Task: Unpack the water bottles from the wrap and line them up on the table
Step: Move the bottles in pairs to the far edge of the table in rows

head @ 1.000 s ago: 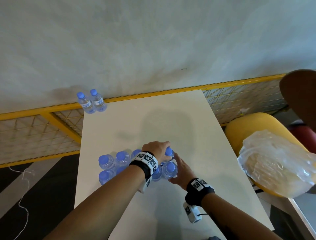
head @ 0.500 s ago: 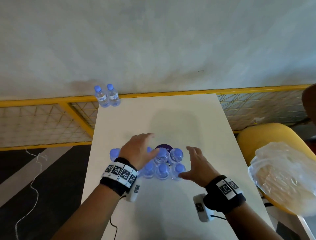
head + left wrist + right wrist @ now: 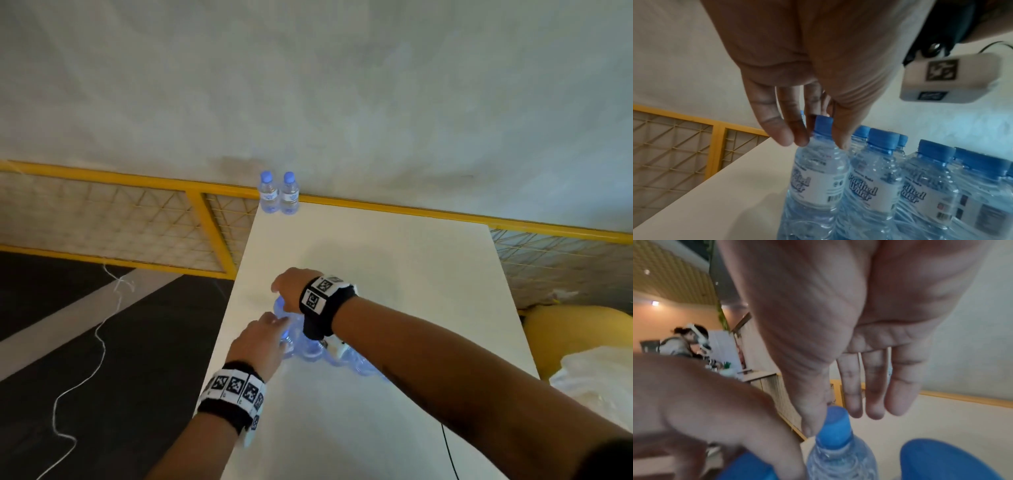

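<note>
A pack of clear water bottles with blue caps (image 3: pixel 310 346) stands near the left edge of the white table (image 3: pixel 394 260), its lower part in crinkled clear wrap (image 3: pixel 859 224). My left hand (image 3: pixel 263 339) pinches the neck of the bottle at the pack's left end (image 3: pixel 818 170), just under its cap. My right hand (image 3: pixel 291 287) reaches across the pack from the right with three fingers (image 3: pixel 875 386) straight, its thumb against a blue cap (image 3: pixel 835 425). Two unpacked bottles (image 3: pixel 279 195) stand side by side at the far left corner.
A yellow railing with mesh (image 3: pixel 376 205) runs behind the table against a grey wall. A yellow chair (image 3: pixel 575 329) bearing a plastic bag (image 3: pixel 599 380) is at the right. A white cord (image 3: pixel 99 342) lies on the dark floor. Another person (image 3: pixel 686 340) is far off.
Both hands were spread open on either side of the pack. Now they have shifted to its left end: the left pinches a bottle neck, the right arm crosses over the pack.
</note>
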### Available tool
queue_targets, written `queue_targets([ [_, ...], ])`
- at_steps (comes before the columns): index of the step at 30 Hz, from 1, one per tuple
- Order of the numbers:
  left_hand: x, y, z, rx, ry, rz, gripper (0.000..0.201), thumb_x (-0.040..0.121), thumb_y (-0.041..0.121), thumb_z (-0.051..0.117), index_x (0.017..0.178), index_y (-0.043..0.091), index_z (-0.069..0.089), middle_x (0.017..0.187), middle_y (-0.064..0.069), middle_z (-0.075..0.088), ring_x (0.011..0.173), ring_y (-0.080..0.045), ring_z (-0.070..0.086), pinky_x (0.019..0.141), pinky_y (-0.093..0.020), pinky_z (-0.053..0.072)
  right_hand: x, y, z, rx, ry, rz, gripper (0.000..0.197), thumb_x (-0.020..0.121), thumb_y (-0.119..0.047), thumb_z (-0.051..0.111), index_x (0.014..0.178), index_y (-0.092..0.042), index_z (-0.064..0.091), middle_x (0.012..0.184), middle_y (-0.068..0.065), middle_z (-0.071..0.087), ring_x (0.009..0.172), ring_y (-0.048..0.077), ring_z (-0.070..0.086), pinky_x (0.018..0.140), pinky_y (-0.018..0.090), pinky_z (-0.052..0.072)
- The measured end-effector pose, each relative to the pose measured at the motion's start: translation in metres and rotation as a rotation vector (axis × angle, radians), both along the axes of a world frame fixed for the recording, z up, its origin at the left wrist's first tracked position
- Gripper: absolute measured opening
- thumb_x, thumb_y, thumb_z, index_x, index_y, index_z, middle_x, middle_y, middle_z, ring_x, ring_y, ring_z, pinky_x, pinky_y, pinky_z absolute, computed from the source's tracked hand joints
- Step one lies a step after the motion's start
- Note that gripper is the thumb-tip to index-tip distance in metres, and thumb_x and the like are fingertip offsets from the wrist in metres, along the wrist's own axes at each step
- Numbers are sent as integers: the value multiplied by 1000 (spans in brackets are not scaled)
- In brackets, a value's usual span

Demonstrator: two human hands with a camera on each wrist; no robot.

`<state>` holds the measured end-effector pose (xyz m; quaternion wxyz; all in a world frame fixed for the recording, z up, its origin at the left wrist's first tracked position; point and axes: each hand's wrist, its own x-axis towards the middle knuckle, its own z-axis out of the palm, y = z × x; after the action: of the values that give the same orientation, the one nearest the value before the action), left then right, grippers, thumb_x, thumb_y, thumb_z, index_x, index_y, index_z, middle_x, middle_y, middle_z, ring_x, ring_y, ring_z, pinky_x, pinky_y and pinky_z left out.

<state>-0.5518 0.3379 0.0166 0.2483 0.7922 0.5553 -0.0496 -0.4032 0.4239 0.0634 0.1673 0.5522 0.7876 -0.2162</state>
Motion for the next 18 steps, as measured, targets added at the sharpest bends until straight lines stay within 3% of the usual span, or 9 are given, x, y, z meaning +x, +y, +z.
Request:
queue_targets([
  [2, -4, 1, -3, 16, -16, 22, 50, 98, 28, 55, 146, 39, 46, 120, -1, 57, 106, -27, 63, 85, -43, 56, -11, 5, -4, -30, -67, 47, 36, 60, -22, 83, 89, -22, 60, 101, 2, 63, 72, 24, 65, 63, 31, 57],
  [4, -8, 1, -4, 34, -30, 38, 46, 98, 29, 54, 142, 39, 47, 117, 0, 57, 104, -26, 63, 80, -43, 57, -20, 8, -9, -61, -94, 65, 30, 67, -20, 82, 72, -17, 54, 88, 6, 62, 65, 27, 62, 58, 31, 54],
  [8, -20, 9, -2, 38, 23, 30, 33, 98, 28, 55, 130, 21, 56, 120, -2, 55, 102, -28, 63, 79, -43, 55, -18, 15, -27, -36, -40, 28, 30, 69, -19, 79, 80, -20, 51, 87, 1, 51, 79, 29, 68, 64, 33, 56],
  [11, -34, 34, 4, 47, -39, 83, 23, 97, 24, 58, 120, 19, 60, 116, -2, 58, 97, -31, 67, 80, -43, 55, -10, 31, -15, -4, 31, -73, 20, 80, -17, 72, 94, -9, 62, 101, 9, 59, 87, 33, 67, 70, 34, 54],
  [15, -43, 101, 18, 74, -66, 93, 18, 100, 24, 59, 115, 16, 63, 115, -4, 58, 101, -32, 65, 90, -43, 53, 11, 80, 7, 62, 103, -211, 30, 79, -24, 76, 103, -7, 71, 103, 11, 70, 91, 30, 68, 78, 34, 58],
  [18, -39, 165, 24, 124, -85, 98, 16, 100, 21, 60, 113, 13, 64, 116, -7, 58, 103, -32, 64, 88, -40, 51, 22, 118, 8, 102, 141, -302, 29, 79, -27, 77, 103, -11, 73, 102, 8, 71, 91, 27, 68, 81, 34, 57],
])
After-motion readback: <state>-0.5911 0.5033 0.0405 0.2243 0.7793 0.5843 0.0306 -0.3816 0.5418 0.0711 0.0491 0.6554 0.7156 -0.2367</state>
